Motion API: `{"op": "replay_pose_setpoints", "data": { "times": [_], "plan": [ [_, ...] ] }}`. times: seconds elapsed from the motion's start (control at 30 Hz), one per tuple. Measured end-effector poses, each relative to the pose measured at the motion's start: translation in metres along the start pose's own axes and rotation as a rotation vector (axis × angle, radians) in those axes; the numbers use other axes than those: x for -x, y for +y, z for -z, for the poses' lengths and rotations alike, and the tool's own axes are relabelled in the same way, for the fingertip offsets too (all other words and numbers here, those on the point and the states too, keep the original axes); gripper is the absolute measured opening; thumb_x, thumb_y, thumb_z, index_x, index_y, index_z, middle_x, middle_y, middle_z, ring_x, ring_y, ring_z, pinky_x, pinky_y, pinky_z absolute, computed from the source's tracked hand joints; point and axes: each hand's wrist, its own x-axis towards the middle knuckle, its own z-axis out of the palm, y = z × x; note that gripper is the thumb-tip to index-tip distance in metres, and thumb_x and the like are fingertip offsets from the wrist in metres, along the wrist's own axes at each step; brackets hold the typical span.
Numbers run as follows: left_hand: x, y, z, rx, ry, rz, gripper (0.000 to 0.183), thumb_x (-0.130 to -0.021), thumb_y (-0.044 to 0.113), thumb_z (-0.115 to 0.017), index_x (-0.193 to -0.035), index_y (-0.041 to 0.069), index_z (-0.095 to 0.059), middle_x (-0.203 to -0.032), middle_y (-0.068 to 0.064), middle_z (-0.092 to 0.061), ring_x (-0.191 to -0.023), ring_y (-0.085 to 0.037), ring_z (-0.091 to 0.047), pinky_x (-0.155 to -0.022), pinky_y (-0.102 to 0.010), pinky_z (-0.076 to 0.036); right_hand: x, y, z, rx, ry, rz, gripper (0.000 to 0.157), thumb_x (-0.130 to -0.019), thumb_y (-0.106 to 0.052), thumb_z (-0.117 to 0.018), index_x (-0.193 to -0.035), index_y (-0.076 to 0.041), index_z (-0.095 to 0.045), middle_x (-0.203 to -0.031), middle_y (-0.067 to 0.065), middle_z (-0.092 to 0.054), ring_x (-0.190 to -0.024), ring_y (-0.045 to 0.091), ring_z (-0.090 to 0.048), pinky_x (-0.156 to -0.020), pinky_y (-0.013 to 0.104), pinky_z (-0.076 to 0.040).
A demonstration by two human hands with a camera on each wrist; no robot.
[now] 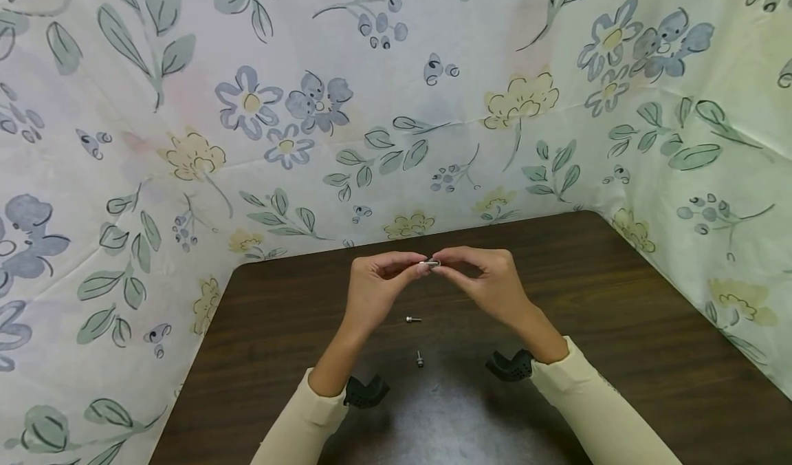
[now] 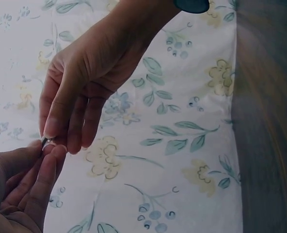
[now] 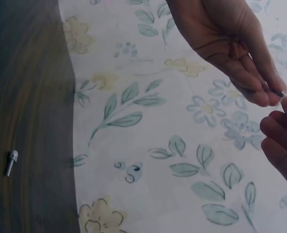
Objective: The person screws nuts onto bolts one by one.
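My left hand and right hand meet above the far part of the table, fingertips close together. Between them is a small silver screw, which lies sideways in the head view. Thumb and fingers of each hand pinch it, one hand at either end. Fingertips cover most of it, so whether a nut or washer sits on it cannot be made out. In the left wrist view only a sliver of metal shows between the fingers. Two more small screws lie on the table below the hands, one sideways, one pointing away.
The dark wood-grain table ends at a floral cloth that hangs behind it and along both sides. A black wrist mount sits on the left wrist, another black mount on the right.
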Motion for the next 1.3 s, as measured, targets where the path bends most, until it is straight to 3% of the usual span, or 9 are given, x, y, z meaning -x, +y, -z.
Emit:
{"op": "replay_pose_setpoints", "data": {
  "times": [0.17,0.43,0.83,1.0,1.3],
  "plan": [
    [0.0018,0.0011,0.0,-0.004,0.002,-0.006,0.012,-0.088,0.006,-0.079,-0.098,0.001,-0.079,-0.09,-0.013,-0.077,-0.081,-0.026,-0.076,-0.075,-0.037,-0.064,-0.0005,-0.0003,-0.0007,-0.041,0.006,0.0,0.031,-0.073,0.014,-0.084,-0.099,-0.003,-0.077,-0.092,0.006,-0.077,-0.078,0.016,-0.073,-0.067,0.028,-0.062],
    [0.0038,0.0028,-0.0004,0.021,0.005,-0.008,0.011,-0.088,0.006,-0.08,-0.097,0.0,-0.079,-0.088,-0.011,-0.077,-0.077,-0.027,-0.076,-0.072,-0.039,-0.064,0.0023,-0.0028,-0.0023,-0.123,0.026,-0.063,0.036,-0.07,0.019,-0.083,-0.098,-0.004,-0.077,-0.092,0.009,-0.076,-0.084,0.019,-0.072,-0.078,0.027,-0.061],
    [0.0059,0.0021,-0.0012,0.024,0.035,-0.029,0.009,-0.086,0.001,-0.079,-0.095,-0.002,-0.079,-0.088,-0.013,-0.077,-0.077,-0.024,-0.076,-0.073,-0.039,-0.064,-0.0012,-0.0023,-0.0044,-0.079,0.049,0.003,0.038,-0.068,0.02,-0.083,-0.096,-0.004,-0.078,-0.089,0.007,-0.076,-0.081,0.018,-0.073,-0.077,0.023,-0.059],
    [0.0065,0.0017,-0.0026,0.006,0.05,-0.069,0.01,-0.085,0.0,-0.079,-0.095,-0.003,-0.079,-0.089,-0.014,-0.077,-0.077,-0.023,-0.076,-0.072,-0.038,-0.064,-0.0009,-0.0008,-0.0054,-0.063,0.039,-0.004,0.032,-0.072,0.015,-0.083,-0.096,-0.005,-0.078,-0.088,0.005,-0.076,-0.08,0.018,-0.072,-0.076,0.024,-0.059],
    [0.0065,-0.0012,-0.0047,0.006,0.076,-0.108,0.01,-0.084,-0.002,-0.08,-0.094,-0.003,-0.079,-0.089,-0.014,-0.077,-0.078,-0.024,-0.076,-0.072,-0.038,-0.064,-0.0005,-0.0027,-0.0087,-0.003,-0.018,-0.113,0.015,-0.085,0.005,-0.077,-0.092,-0.009,-0.075,-0.083,0.0,-0.074,-0.073,0.011,-0.069,-0.069,0.021,-0.056]
  ]
}}
